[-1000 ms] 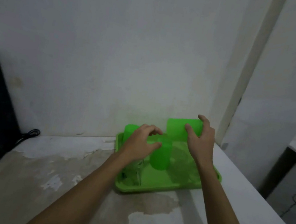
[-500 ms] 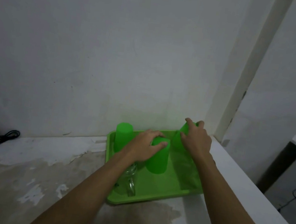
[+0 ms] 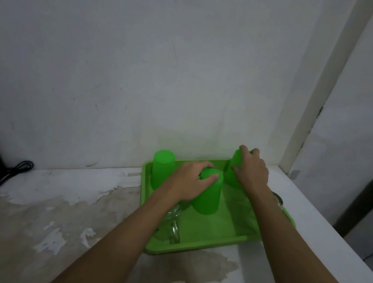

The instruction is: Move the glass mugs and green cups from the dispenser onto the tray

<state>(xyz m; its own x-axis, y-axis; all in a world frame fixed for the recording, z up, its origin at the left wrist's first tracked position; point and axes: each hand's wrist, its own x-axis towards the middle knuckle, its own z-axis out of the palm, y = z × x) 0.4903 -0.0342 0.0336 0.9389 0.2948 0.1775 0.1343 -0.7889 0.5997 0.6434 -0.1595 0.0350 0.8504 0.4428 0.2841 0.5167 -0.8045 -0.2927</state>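
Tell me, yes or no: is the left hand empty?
No, the left hand grips the top of an upturned green cup standing on the tray.

Place: plain utility corner, kind unclear
Evidence: bare white wall [image 3: 143, 64] beyond the fingers; peeling, stained counter [image 3: 53, 207] beneath

Three green cups [image 3: 208, 191] crowd the tray's [image 3: 202, 245] far half; its near-right floor lies open.

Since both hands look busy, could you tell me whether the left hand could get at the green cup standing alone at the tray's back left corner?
Probably yes. That green cup stands untouched just beside the left hand, with nothing between them, but the hand is closed on the middle green cup and would have to let go first.
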